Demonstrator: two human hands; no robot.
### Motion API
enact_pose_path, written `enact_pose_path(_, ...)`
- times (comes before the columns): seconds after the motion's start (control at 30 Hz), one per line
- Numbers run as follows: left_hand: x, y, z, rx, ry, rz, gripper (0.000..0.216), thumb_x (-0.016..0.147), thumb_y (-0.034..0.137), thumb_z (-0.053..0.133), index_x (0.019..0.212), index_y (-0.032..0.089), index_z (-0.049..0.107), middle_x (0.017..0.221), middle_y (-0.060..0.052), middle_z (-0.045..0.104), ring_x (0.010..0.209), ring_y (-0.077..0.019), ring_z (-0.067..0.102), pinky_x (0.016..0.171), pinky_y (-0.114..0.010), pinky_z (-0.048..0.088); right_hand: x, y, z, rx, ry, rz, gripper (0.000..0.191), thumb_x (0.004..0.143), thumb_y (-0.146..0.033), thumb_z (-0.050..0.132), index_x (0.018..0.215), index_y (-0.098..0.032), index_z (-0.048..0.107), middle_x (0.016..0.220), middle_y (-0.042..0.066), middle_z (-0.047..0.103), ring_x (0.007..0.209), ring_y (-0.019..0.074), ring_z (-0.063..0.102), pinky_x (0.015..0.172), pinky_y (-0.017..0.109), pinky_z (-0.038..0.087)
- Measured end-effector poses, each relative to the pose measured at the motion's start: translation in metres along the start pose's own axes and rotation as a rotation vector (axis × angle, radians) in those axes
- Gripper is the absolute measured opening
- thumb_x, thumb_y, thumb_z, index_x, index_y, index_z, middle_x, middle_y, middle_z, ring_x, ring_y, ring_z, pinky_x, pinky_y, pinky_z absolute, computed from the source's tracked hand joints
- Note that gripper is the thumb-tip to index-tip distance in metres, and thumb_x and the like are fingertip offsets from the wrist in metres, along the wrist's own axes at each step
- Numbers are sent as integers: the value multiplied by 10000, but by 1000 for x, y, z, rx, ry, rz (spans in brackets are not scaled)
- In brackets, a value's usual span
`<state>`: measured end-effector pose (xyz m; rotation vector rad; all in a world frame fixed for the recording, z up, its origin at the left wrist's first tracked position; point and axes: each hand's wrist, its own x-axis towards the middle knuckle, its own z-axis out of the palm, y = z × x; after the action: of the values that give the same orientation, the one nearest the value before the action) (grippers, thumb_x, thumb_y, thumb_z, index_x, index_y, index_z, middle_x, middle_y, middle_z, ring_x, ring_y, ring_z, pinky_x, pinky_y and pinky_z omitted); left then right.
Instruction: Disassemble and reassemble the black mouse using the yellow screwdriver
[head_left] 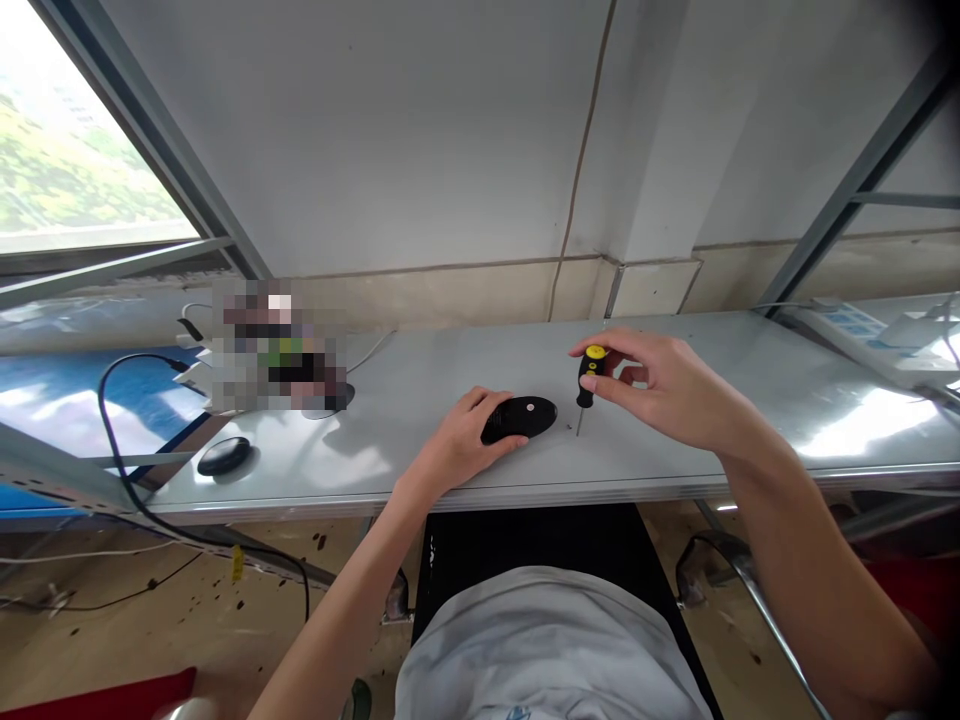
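My left hand point(466, 438) grips the left end of a black computer mouse point(534, 416), thumb along the near side and fingers over the far side. The mouse lies on the table, and a small pale round spot shows on its upward face. In my right hand point(646, 378) is a screwdriver point(587, 388) with a black and yellow handle, held almost upright. Its thin metal shaft points down, to the right of the mouse and apart from it. Close to the tip lies a tiny dark piece, perhaps a screw point(568, 427).
A rounded black object point(224, 456) sits on the grey table point(420, 365) at the left. Behind it is a blurred-out patch point(281, 350) with cables. A black cable point(112, 440) loops over the left frame. White items point(900, 335) stand at the far right.
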<state>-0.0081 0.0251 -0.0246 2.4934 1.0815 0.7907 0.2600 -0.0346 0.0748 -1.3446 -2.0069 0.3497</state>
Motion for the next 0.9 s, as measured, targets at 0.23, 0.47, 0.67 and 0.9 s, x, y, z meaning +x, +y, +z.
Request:
enact_pose_path(0.23,1,0,0,-2,11,29,503,954,434,689,1398,275,512,1274,-66,579,1173,-237,584,1009,-384,488,3,1,1,-2,0,0,247,959,-407,642,1157,-267,694,1074,33,714,843,197,642,732,349,546)
enact_pose_path(0.47,1,-1,1,18,29,72,494,960,438,681,1395,272,516,1246,-70,585,1153,-241,592,988,-387,497,4,2,5,8,19,-3,250,961,-392,638,1169,-265,695,1105,41,711,851,198,653,727,348,553)
enact_pose_path(0.67,0,-2,2,12,42,75,491,957,421,685,1399,284,521,1256,-75,590,1166,-252,597,1010,-399,499,4,2,5,31,62,-6,245,950,-367,656,1172,-272,700,1070,30,716,842,193,658,745,350,558)
enact_pose_path(0.9,0,-1,2,-3,37,68,483,968,434,667,1401,280,517,1285,-78,585,1176,-247,596,1032,-404,493,-2,-6,0,83,197,-39,248,945,-337,666,1183,-282,707,1077,42,698,910,220,671,815,377,578)
